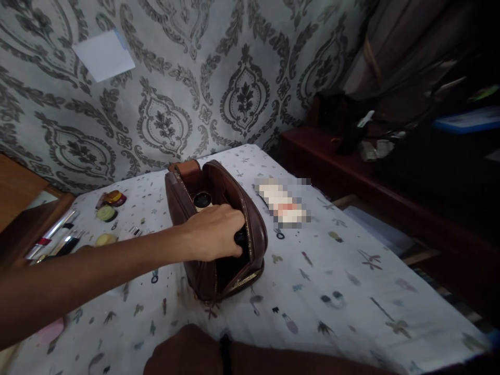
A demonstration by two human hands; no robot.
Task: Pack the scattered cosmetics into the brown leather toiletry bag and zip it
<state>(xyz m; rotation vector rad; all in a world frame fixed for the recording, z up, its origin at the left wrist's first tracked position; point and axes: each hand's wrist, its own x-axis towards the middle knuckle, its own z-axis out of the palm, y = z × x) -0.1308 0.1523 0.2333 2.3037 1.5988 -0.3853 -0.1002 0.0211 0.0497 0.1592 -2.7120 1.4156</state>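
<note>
A brown leather bag [255, 229] stands unzipped on the patterned white cloth [351, 312]. My left hand [219, 232] reaches into its opening, fingers curled round a small black round item [240, 237], mostly hidden by the fingers and the bag wall. Behind that hand, inside the bag, is a jar with a black lid [202, 200]. At the bottom edge, in shadow, lies my right hand [183, 351], in front of the bag and apart from it; its fingers cannot be made out. A dark band circles the right wrist.
Small jars [106, 213], a yellow round item [105, 239] and several slim tubes [54, 234] lie left of the bag. A pink item [50, 331] is at lower left. Right of the bag lies a blurred-out packet [283, 203]. Dark red furniture [312, 151] stands beyond the right edge.
</note>
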